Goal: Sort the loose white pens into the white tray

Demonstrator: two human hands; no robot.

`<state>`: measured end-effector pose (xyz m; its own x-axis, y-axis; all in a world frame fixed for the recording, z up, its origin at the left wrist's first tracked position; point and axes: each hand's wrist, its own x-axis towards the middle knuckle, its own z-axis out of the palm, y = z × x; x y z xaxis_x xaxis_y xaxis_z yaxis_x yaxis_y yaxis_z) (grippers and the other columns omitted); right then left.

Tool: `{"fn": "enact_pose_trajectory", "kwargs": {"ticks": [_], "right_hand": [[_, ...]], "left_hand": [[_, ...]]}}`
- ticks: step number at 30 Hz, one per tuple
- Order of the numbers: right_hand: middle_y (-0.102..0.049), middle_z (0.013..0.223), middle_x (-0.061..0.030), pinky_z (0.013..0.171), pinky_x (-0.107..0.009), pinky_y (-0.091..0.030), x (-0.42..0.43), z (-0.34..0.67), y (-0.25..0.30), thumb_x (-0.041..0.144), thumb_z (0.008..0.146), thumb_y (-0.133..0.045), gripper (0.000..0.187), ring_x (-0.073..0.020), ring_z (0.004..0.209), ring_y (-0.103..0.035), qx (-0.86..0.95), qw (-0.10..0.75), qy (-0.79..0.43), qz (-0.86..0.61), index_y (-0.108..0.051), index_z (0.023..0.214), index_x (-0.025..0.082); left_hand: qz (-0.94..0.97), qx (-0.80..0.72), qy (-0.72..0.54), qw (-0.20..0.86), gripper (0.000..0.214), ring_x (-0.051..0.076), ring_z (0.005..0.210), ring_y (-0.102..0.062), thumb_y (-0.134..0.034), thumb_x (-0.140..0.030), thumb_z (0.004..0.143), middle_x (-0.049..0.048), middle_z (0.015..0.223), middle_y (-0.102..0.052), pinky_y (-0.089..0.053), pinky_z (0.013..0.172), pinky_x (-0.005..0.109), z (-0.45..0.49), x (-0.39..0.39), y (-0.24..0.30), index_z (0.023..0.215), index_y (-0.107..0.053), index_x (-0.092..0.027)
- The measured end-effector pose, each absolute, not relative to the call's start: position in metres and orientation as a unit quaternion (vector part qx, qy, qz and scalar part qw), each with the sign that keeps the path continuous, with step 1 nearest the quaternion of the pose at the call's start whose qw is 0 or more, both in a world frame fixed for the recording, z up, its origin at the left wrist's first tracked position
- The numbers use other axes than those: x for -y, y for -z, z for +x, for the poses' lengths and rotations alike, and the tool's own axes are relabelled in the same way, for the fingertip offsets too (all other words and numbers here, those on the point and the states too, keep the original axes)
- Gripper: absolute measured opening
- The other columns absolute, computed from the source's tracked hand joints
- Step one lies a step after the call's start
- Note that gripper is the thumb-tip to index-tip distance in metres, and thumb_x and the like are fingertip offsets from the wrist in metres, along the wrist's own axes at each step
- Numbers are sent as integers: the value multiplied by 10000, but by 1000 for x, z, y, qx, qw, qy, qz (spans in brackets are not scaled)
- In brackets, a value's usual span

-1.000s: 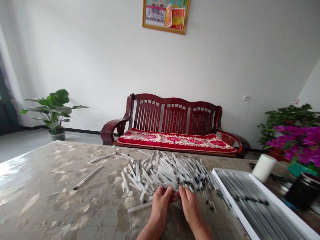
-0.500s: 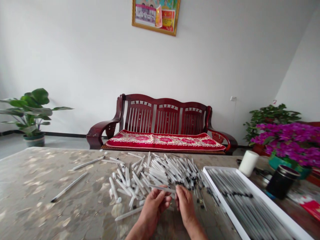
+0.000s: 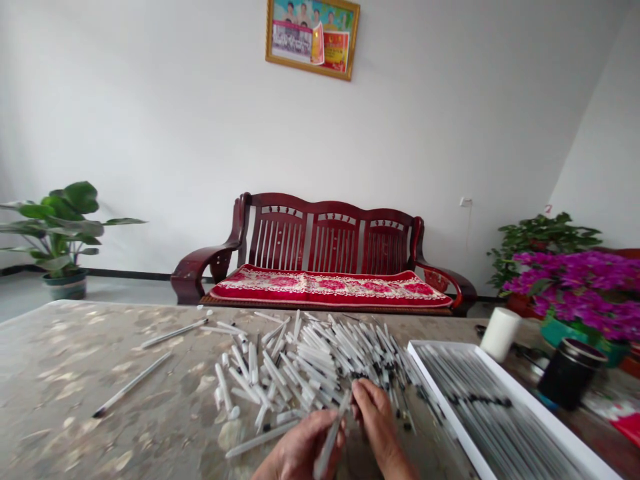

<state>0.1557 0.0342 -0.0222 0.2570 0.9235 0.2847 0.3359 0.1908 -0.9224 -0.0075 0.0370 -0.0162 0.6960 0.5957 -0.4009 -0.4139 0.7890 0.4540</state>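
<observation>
My left hand [image 3: 310, 440] is closed around a translucent white pen [image 3: 332, 433], which slants with its lower end towards me. Close to the pen's upper end, my right hand [image 3: 374, 410] has its thumb and fingers pinched together. What lies between those fingertips is hidden. In front of both hands spreads a loose pile of white pen barrels and caps [image 3: 310, 353], with black-tipped pieces on its right side. One pen [image 3: 263, 440] lies just left of my left hand.
To the right is a white box [image 3: 440, 400] holding rows of pens. Beyond it stand a white roll [image 3: 500, 333], a black cup [image 3: 573, 373] and purple flowers [image 3: 585, 287]. Two single pens, one nearer [image 3: 133, 385] and one farther [image 3: 175, 333], lie on the patterned tabletop [image 3: 60, 373].
The pen has swung from nearly level between both hands to a steep slant in my left hand, which is lower now. My right hand stays in about the same place.
</observation>
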Motion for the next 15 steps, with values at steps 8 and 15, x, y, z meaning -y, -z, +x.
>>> {"fn": "enact_pose_trajectory", "kwargs": {"ticks": [8,15], "right_hand": [[-686,1193,-109,934,-344,-458,-55,203,48,186,868,-371,432,-244,1108,-620,584,431,43,-687,-646,1201,189],[-714,1035,-114,863,-317,-447,-53,192,44,56,851,-387,478,-250,978,-644,627,272,93,-724,-685,1193,203]], "left_hand": [[159,-304,-495,799,231,114,552,-682,-840,-192,685,33,705,-729,-513,469,161,1,-46,13,765,-630,-139],[177,-343,-569,726,301,102,567,-670,-887,-232,614,16,717,-726,-521,494,159,4,-47,18,757,-636,-151]]}}
